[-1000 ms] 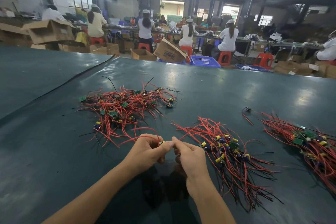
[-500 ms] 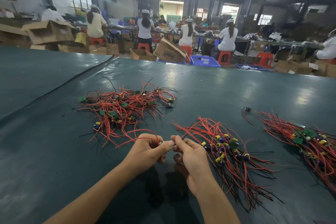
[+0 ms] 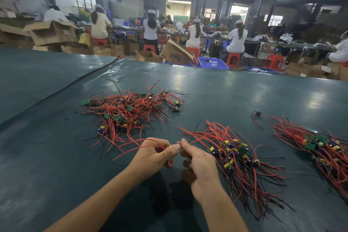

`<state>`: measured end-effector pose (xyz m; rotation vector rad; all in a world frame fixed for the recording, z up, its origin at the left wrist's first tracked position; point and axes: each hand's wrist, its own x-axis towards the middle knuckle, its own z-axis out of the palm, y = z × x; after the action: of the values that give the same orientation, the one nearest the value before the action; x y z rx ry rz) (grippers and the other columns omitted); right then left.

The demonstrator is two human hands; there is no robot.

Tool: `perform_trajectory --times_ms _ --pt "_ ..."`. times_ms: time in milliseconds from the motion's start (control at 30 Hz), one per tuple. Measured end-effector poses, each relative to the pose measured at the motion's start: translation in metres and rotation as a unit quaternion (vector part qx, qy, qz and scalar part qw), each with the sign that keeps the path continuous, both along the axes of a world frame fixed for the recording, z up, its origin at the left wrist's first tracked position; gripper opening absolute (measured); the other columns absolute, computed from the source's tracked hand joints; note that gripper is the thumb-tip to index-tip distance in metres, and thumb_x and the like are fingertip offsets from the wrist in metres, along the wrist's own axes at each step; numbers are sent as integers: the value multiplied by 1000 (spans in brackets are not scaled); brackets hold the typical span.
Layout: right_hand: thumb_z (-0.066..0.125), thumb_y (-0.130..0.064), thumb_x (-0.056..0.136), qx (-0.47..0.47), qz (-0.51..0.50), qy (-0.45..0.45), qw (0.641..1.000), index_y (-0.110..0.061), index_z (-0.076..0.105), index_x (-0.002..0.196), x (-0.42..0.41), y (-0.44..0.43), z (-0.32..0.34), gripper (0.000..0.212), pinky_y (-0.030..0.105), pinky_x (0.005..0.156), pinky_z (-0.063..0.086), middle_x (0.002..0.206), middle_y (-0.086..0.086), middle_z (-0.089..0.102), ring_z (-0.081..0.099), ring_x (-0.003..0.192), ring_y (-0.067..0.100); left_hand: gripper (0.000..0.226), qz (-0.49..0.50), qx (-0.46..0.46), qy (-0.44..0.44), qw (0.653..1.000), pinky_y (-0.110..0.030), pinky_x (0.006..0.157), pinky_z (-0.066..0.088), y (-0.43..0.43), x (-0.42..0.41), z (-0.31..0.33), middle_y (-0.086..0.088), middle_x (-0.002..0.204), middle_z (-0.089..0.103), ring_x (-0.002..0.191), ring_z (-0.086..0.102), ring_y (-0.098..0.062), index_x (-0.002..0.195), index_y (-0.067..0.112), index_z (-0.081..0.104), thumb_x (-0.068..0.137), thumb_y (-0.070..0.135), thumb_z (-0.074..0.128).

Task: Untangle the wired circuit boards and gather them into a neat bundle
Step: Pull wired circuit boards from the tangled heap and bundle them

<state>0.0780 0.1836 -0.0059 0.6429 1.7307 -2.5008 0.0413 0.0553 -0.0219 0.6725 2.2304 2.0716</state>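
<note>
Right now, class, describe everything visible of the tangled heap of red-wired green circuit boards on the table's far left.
The tangled heap of red-wired green circuit boards lies loose and sprawling on the dark green table sheet. Thin red wires cross every way, with a few black ones; small green boards and yellow and blue components show between.

Left hand (image 3: 153, 154), right hand (image 3: 200, 162) in pinch.

Head view, looking forward-down, close over table (image 3: 56, 156).
</note>
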Motion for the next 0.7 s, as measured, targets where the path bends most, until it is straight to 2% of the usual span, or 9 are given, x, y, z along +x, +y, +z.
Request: perform_trajectory --times_ms 67,167,233,333,467,533,700 --pt "75 -27 84 -2 -21 -1 1000 -17 81 72 -2 4 1 17 30 61 47 67 -4 69 59 71 20 35 11 8 -5 1000 -21 51 44 2 1 2 -3 48 57 43 53 -14 49 18 62 83 24 64" --pt "76 -24 82 -15 -69 -7 997 -14 79 67 -7 12 1 19 20 41 36 62 -8 66 42 58 12 33 14 18 -17 1000 -21 47 43 5 2 7 -2 44 55 39 51 -14 46 17 62 78 24 65" --pt "76 -21 83 -33 -94 1 995 -12 78 69 -10 20 3 16 17 33 27 62 -7 65 36 49 7 34 6 20 -20 1000 -21 47 43 5 2 10 -2 44 54 39 51 -14 45 17 61 78 24 64" --pt "70 -16 87 -77 -128 33 988 -11 74 75 -13 34 6 14 14 31 19 61 -5 64 27 34 3 35 10 38 -26 999 -21 46 43 1 0 14 -3 43 52 37 49 -14 43 16 59 76 23 64" --pt "67 -16 90 -98 -156 60 981 -11 72 76 -13 41 7 16 15 30 20 58 -6 63 26 33 3 36 21 47 -19 998 -21 48 44 -3 -3 14 -7 45 55 40 52 -16 45 15 61 78 24 70" --pt "67 -17 90 -115 -171 73 976 -11 71 78 -13 42 7 14 15 31 20 59 -5 64 26 34 3 37 43 46 -19 998 -23 50 45 -3 -4 13 -9 51 62 45 56 -18 49 13 65 80 31 75" --pt "70 -18 89 -96 -190 96 972 -14 73 73 -11 40 5 16 15 33 23 60 -3 67 30 36 4 30 91 42 -24 995 -23 55 52 -3 -7 8 -9 73 75 63 69 -16 63 15 76 77 39 63"
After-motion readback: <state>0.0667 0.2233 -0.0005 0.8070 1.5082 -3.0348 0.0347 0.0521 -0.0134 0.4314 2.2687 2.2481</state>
